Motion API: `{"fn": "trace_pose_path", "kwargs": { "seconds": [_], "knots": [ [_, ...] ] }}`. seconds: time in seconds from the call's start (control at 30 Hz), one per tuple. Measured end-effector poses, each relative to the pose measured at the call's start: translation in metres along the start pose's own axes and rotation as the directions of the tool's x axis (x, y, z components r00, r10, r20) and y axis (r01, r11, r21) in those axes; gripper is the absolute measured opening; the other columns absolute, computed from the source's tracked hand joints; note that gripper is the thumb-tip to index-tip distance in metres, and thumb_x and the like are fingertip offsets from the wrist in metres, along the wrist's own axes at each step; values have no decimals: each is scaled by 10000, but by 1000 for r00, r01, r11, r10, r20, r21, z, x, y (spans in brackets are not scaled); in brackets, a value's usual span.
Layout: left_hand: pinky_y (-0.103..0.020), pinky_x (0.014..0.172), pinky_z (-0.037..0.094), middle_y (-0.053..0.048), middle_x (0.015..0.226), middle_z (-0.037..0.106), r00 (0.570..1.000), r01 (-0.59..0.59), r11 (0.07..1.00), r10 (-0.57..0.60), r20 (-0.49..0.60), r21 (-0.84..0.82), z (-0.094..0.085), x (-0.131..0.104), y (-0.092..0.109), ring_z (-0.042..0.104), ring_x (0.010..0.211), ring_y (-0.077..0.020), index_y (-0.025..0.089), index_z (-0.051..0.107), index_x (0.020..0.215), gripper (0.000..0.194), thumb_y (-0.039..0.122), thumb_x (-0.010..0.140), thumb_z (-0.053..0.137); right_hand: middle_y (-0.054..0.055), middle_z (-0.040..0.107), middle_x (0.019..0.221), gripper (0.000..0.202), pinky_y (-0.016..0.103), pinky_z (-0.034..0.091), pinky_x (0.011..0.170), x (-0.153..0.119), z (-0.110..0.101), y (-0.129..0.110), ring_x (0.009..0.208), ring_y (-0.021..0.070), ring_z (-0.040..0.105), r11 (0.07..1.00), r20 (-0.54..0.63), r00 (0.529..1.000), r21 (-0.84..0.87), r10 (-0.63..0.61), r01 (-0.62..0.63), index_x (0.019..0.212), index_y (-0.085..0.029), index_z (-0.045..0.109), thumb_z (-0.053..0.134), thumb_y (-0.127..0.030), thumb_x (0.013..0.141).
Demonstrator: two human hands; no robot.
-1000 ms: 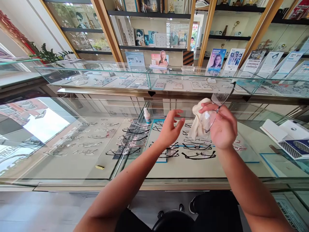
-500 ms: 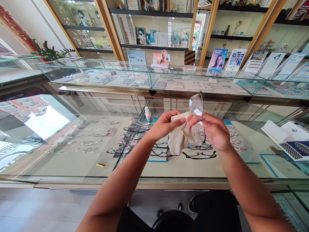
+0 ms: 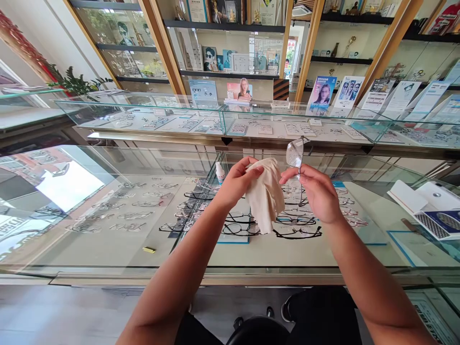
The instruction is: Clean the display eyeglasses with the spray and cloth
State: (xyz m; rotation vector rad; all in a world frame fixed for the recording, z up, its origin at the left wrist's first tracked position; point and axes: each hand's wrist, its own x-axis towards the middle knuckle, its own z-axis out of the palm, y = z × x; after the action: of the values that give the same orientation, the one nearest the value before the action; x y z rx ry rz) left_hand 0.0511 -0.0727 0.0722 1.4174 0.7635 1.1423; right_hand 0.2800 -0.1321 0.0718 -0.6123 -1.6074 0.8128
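Since the earlier frame the left hand [image 3: 235,182] has lifted the cloth [image 3: 265,194] away from the right hand [image 3: 316,191]; a gap now shows between cloth and glasses [image 3: 295,153], and the hands have drawn a little apart. Left hand closed, pinching the cloth's top edge between thumb and fingers; the cloth hangs down loose, beige, crumpled. Right hand closed in a fingertip pinch on the glasses, one clear lens upright above the fingers, the rest of the frame hard to make out behind the hand. Both hands are held above the glass table [image 3: 251,268], not touching it. Under the glass, rows of spectacle frames [image 3: 294,232] lie on a pale tray, right below the cloth. A small white spray bottle [image 3: 220,172] stands just left of the left hand. A white device [image 3: 431,206] sits at far right. A second glass display case [image 3: 223,120] runs behind, with shelves of posters beyond.
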Motion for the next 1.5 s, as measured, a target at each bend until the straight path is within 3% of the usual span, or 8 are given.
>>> {"fn": "trace_pose_path", "kwargs": {
  "seconds": [0.17, 0.37, 0.63, 0.8, 1.0, 1.2, 1.33, 1.5],
  "knots": [
    [-228, 502, 341, 36, 729, 652, 998, 4, 999, -8, -70, -54, -1, 0, 2, 531, 553, -96, 231, 573, 880, 455, 504, 815, 932, 48, 809, 1013, 352, 421, 522, 1046, -2, 13, -3, 1030, 250, 705, 988, 91, 985, -66, 146, -141, 972, -263, 817, 556, -442, 1125],
    [-238, 498, 319, 46, 686, 583, 995, -53, 994, 44, -92, -97, 3, -1, -1, 458, 532, -78, 220, 571, 822, 480, 549, 838, 920, 44, 813, 1009, 432, 397, 525, 1012, -3, 23, 11, 992, 230, 694, 978, 131, 971, -88, 201, -191, 956, -268, 814, 578, -582, 1137],
    [-214, 521, 364, 54, 688, 545, 997, -67, 990, 63, -32, -126, 3, 0, -6, 465, 570, -78, 207, 644, 852, 423, 538, 862, 905, 46, 836, 1015, 446, 389, 512, 1045, -1, 24, 25, 1052, 236, 737, 966, 113, 962, -103, 249, -238, 981, -255, 833, 590, -599, 1128],
    [-256, 628, 538, 3, 820, 682, 997, -80, 993, 80, -5, -87, 3, -2, -7, 638, 696, -126, 199, 747, 942, 376, 556, 912, 859, 41, 827, 1001, 431, 377, 507, 1053, 0, 24, 29, 1037, 233, 725, 970, 146, 959, -54, 243, -238, 973, -237, 825, 594, -562, 1137],
    [-259, 673, 550, -9, 838, 727, 980, -178, 980, 185, 77, -94, 5, 1, -11, 676, 739, -128, 199, 696, 912, 415, 476, 838, 995, 11, 736, 893, 413, 333, 481, 840, -2, 23, 34, 858, 199, 599, 972, 159, 959, -1, 233, -236, 901, -233, 746, 636, -567, 1119],
    [-226, 651, 549, 27, 865, 713, 985, -119, 969, 143, 100, -217, 5, 4, -13, 661, 719, -104, 220, 574, 948, 603, 420, 711, 1091, -13, 541, 802, 468, 336, 406, 742, -5, 18, 38, 784, 189, 447, 968, 172, 953, -46, 250, -246, 835, -245, 680, 644, -622, 1110],
    [-248, 646, 578, -3, 842, 754, 978, -39, 975, 82, 191, -220, 5, 3, -14, 707, 701, -133, 202, 663, 1059, 582, 471, 745, 1071, 1, 599, 819, 409, 364, 469, 778, -4, 17, 42, 807, 211, 497, 970, 142, 960, -44, 242, -238, 887, -270, 755, 671, -612, 1094],
    [-256, 596, 547, 4, 707, 717, 966, -25, 984, 69, 248, -174, 5, 1, -13, 670, 609, -127, 185, 687, 877, 490, 518, 788, 1036, 21, 708, 877, 384, 395, 551, 878, -4, 16, 48, 894, 232, 605, 975, 139, 965, -24, 224, -223, 891, -280, 813, 691, -592, 1080]
  ]
}}
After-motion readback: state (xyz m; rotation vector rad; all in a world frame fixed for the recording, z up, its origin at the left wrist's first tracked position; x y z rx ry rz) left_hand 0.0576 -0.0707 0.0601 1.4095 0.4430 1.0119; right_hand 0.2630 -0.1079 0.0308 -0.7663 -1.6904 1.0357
